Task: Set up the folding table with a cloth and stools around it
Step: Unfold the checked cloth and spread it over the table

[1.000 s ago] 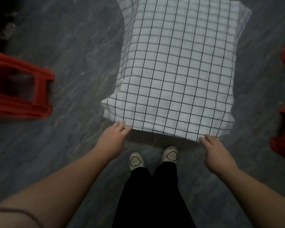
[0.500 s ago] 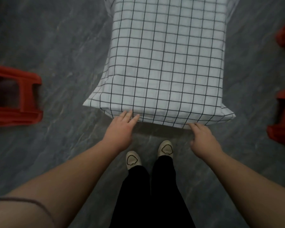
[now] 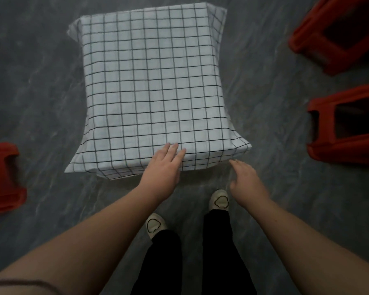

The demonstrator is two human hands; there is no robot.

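A white cloth with a black grid (image 3: 151, 88) covers the small folding table fully and hangs over its edges; the table itself is hidden beneath it. My left hand (image 3: 164, 167) lies flat with straight fingers on the cloth's near edge. My right hand (image 3: 246, 179) hovers just off the near right corner, fingers relaxed, holding nothing. Red plastic stools lie tipped on the floor: one at the left (image 3: 2, 177), one at the right (image 3: 345, 128) and one at the upper right (image 3: 337, 33).
The floor is dark grey with a marbled pattern (image 3: 41, 92). My feet in pale shoes (image 3: 219, 201) stand just in front of the table's near edge. Open floor lies between the table and the stools on both sides.
My right hand has let go of the cloth's near edge and drawn back. My left hand slid right along the edge. The view shifted left, so the right stools show more.
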